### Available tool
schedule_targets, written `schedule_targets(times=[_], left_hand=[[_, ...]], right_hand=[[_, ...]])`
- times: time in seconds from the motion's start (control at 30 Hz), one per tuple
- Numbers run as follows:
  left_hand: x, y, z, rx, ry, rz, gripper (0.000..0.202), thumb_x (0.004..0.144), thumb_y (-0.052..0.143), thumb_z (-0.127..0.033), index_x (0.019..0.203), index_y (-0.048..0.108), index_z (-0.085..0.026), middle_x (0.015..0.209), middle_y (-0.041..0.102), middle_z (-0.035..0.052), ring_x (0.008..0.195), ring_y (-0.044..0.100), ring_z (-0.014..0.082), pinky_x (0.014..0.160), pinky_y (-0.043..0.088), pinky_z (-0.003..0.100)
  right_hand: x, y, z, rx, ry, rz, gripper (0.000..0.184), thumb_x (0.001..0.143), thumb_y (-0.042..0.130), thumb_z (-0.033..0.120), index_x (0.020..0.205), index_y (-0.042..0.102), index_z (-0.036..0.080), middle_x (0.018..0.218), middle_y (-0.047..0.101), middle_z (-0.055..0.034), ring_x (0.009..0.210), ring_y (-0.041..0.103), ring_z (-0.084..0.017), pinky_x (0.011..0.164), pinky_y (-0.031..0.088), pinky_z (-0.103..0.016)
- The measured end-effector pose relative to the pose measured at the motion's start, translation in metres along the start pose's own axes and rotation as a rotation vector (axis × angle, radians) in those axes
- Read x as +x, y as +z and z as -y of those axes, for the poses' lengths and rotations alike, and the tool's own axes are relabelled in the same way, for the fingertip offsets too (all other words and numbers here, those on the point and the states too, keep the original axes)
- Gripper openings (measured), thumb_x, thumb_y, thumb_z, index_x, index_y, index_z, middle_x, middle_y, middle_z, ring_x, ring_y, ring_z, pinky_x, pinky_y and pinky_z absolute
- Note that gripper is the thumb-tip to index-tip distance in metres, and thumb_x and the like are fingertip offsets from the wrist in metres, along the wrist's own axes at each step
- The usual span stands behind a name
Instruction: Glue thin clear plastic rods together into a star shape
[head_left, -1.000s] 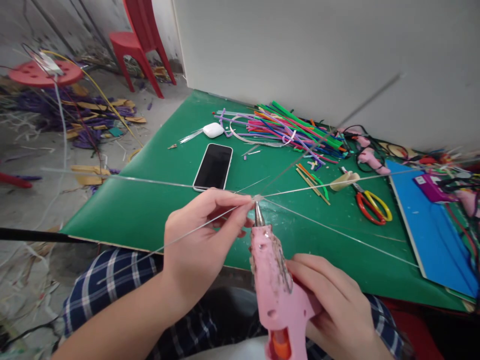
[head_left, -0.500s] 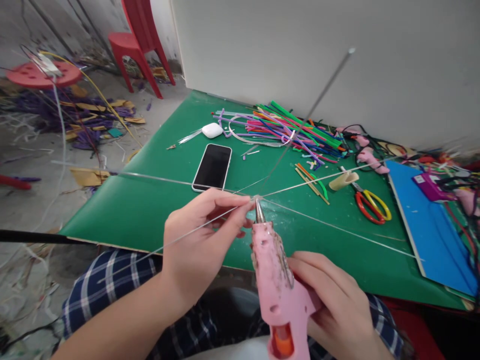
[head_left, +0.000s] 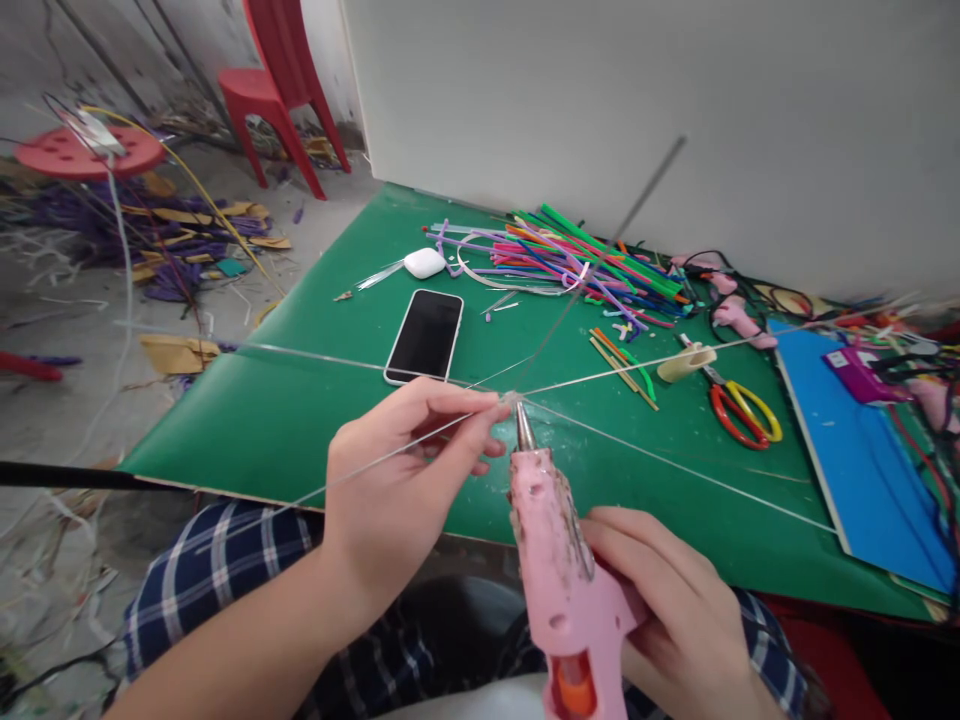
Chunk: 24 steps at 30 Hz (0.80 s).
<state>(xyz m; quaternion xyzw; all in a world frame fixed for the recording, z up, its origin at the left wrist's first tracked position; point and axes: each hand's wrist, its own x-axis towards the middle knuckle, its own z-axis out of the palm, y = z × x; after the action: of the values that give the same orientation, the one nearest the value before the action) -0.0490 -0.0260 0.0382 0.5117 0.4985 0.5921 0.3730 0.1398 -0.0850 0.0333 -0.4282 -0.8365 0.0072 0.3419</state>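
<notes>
Between thumb and fingertips, my left hand (head_left: 405, 470) pinches the hub of a frame of thin, pale rods (head_left: 637, 362) that spread out in several directions. One rod slants up toward the wall, and another runs back over my left wrist. My right hand (head_left: 667, 600) is wrapped round the handle of a pink glue gun (head_left: 559, 560), its body streaked with dried glue. The gun's metal nozzle (head_left: 526, 430) points at the hub, touching it or very near it. Some clear glue seems to sit at the hub. The fingers on the trigger are partly hidden.
On the green table (head_left: 337, 420) lie a phone (head_left: 424, 336), a white case (head_left: 424, 263), a heap of coloured pipe cleaners (head_left: 570, 255), scissors (head_left: 745, 412) and a blue board (head_left: 862, 450). More pink glue guns (head_left: 739, 318) with cables rest at the right. A red stool (head_left: 90, 150) carries a power strip.
The glue gun has shifted slightly right and down, its nozzle tip drawing a little away from the hub's middle. The upward rod's tip has dipped. My left hand keeps its pinch.
</notes>
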Motion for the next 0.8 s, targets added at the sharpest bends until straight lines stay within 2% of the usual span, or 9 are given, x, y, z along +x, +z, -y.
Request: schedule_targets(times=[0.17, 0.57, 0.8], left_hand=[[0.0001, 0.0005, -0.0006, 0.018, -0.002, 0.006, 0.010, 0.074, 0.070, -0.015, 0.075, 0.070, -0.025, 0.070, 0.070, -0.0056, 0.052, 0.066, 0.0086, 0.048, 0.057, 0.015], [-0.0015, -0.0007, 0.0009, 0.083, 0.006, 0.019, 0.010, 0.075, 0.069, -0.015, 0.074, 0.070, -0.024, 0.069, 0.070, -0.0048, 0.052, 0.066, 0.0081, 0.047, 0.057, 0.013], [-0.0012, -0.0019, 0.0015, 0.047, -0.009, 0.029, 0.008, 0.075, 0.069, -0.016, 0.076, 0.070, -0.024, 0.070, 0.070, -0.0044, 0.053, 0.066, 0.0086, 0.049, 0.058, 0.015]], right_hand=[[0.0056, 0.0001, 0.0014, 0.029, 0.005, 0.002, 0.027, 0.088, 0.054, 0.038, 0.094, 0.063, 0.013, 0.081, 0.070, -0.0093, 0.072, 0.069, -0.016, 0.066, 0.058, -0.021], [0.0061, 0.0015, 0.0016, 0.071, 0.023, 0.018, 0.021, 0.088, 0.053, 0.032, 0.095, 0.061, 0.014, 0.081, 0.069, -0.0093, 0.072, 0.069, -0.016, 0.064, 0.057, -0.022], [0.0091, -0.0020, 0.0021, 0.073, 0.028, 0.012, 0.029, 0.089, 0.052, 0.042, 0.089, 0.062, 0.015, 0.077, 0.069, -0.0092, 0.068, 0.069, -0.017, 0.061, 0.058, -0.022]])
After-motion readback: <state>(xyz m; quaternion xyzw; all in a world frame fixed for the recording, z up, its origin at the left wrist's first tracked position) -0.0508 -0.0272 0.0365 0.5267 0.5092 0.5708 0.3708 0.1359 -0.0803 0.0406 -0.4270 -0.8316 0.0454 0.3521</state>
